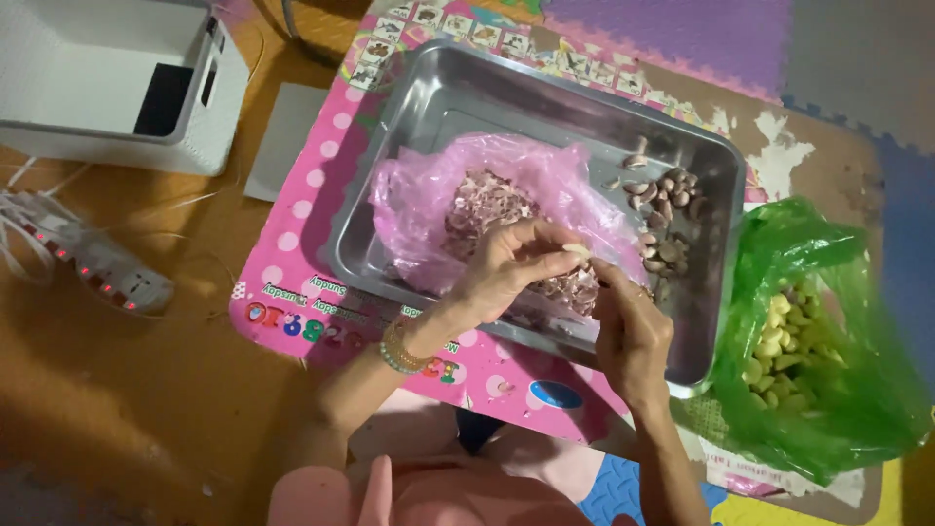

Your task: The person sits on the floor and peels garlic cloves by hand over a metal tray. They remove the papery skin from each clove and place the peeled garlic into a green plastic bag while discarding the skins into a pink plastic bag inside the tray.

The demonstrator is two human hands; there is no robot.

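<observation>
Head view looks straight down on a steel tray [429, 107] set on a pink mat [292, 244] on the floor. Both hands meet over the tray's middle. The left hand [506, 268] curls its fingers inward and pinches a pale garlic clove [577, 251] between thumb and fingertips; a beaded bracelet [399, 349] circles that wrist. The right hand [628, 331] sits just beside it, its fingers bent and drawn together, the fingertips touching the same clove from the right side; whether it holds a tool I cannot tell. The clove lies between the two hands, at the tip of the left fingers and just above the right hand's knuckles.

Directly beneath the hands a pink plastic bag [429, 195] lies open in the tray, holding a heap of papery garlic skins [487, 200]. Unpeeled cloves [667, 209] lie loose on the tray's right part, near the right hand. A green plastic bag [847, 321] with peeled cloves [779, 351] stands just outside the tray's right edge. A white box-shaped appliance [117, 78] and a power strip [88, 263] lie well apart to the left.
</observation>
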